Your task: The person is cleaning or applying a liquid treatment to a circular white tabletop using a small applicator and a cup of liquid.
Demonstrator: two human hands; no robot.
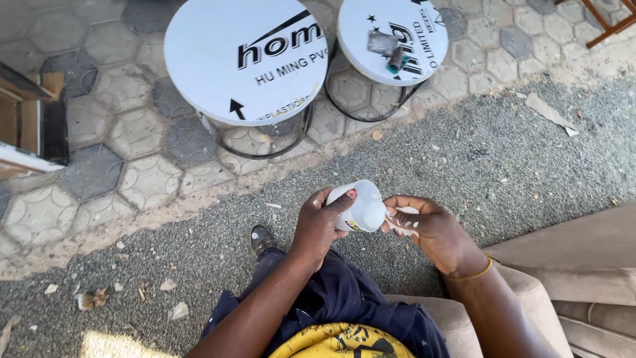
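Observation:
My left hand (pixel 318 222) grips a small white plastic bottle (pixel 363 209), held on its side in front of my lap. My right hand (pixel 430 229) is at the bottle's right end, its fingers smeared with white paste and pinched around a small white piece there. A yellow band circles my right wrist. Below the hands are my dark blue trousers and a yellow round object (pixel 341 341) with black marks on my lap. My dark shoe (pixel 260 238) rests on the gravel.
Two round white tabletops on black wire frames, the larger (pixel 242 59) and the smaller (pixel 391 40), stand on hexagonal paving ahead. The smaller one carries small items. A beige upholstered seat (pixel 583 265) is at my right. Wooden boards (pixel 26 119) lie at the left.

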